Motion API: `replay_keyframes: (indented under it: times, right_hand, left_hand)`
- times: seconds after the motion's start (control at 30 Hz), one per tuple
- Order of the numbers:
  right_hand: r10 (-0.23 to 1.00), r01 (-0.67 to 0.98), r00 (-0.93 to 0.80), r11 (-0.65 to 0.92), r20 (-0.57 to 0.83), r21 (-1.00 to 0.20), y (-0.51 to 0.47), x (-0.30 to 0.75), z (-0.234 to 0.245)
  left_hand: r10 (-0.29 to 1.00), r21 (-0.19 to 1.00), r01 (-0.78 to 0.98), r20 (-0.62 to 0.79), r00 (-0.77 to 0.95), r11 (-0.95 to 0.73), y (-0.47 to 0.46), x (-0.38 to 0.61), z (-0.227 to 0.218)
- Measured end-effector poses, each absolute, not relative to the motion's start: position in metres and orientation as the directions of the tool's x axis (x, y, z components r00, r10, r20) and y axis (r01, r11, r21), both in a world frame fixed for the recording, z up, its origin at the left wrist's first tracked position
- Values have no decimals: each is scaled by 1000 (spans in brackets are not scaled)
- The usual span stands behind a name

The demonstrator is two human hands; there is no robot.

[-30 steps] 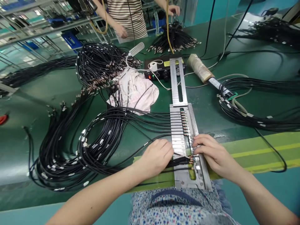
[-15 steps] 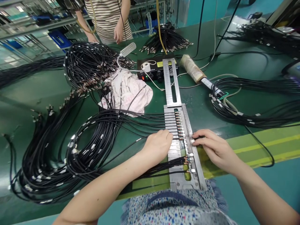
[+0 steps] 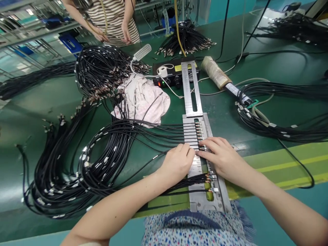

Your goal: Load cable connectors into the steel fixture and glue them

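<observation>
A slotted metal fixture (image 3: 202,201) lies on the bench in front of me. Several black cables (image 3: 169,127) sit side by side in its grooves, their metal connectors (image 3: 199,131) lined up over the long slot. My left hand (image 3: 179,160) is closed on a black cable (image 3: 159,156) at the fixture's left edge; its fingertips are partly hidden. My right hand (image 3: 224,158) reaches over the right rail, with thumb and forefinger closed around the same cable's connector end. Nearer me, a bunch of cables (image 3: 189,181) lies in the lower grooves.
Coiled black cables (image 3: 105,160) spread across the left, beside a pale cloth (image 3: 151,100). Behind the fixture stands a black control box (image 3: 169,77). A wrapped roll (image 3: 216,73) and more cables (image 3: 282,126) lie right. Across the bench stands a person in a striped shirt (image 3: 115,20).
My right hand has moved left from the fixture's right rail to the connector beside my left hand. My left hand stays on the cable. The view has shifted slightly.
</observation>
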State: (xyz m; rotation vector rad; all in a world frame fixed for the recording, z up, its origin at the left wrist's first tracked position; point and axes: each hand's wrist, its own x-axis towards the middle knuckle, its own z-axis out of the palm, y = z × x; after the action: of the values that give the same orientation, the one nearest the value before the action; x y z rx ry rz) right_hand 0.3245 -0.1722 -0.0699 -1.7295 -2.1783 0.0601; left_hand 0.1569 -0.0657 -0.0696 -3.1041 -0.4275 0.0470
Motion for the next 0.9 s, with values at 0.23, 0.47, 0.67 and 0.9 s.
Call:
replay_keyframes:
  times: [0.23,0.47,0.67,0.9]
  right_hand:
    - [975,942,-163,199,151,-270,-164,322,-65]
    - [980,957,-135,167,145,-237,-160,318,-66]
    - [955,878,-105,220,278,-425,-178,328,-83]
    - [932,767,-58,271,357,-582,-209,315,-72]
  left_hand:
    - [152,-107,167,134,979,-980,-63,132,-68]
    - [245,-29,251,133,960,-968,-60,129,-75]
    - [274,190,258,63,960,-947,-75,114,-61]
    - [283,575,316,-148,948,-755,-79,97,-56]
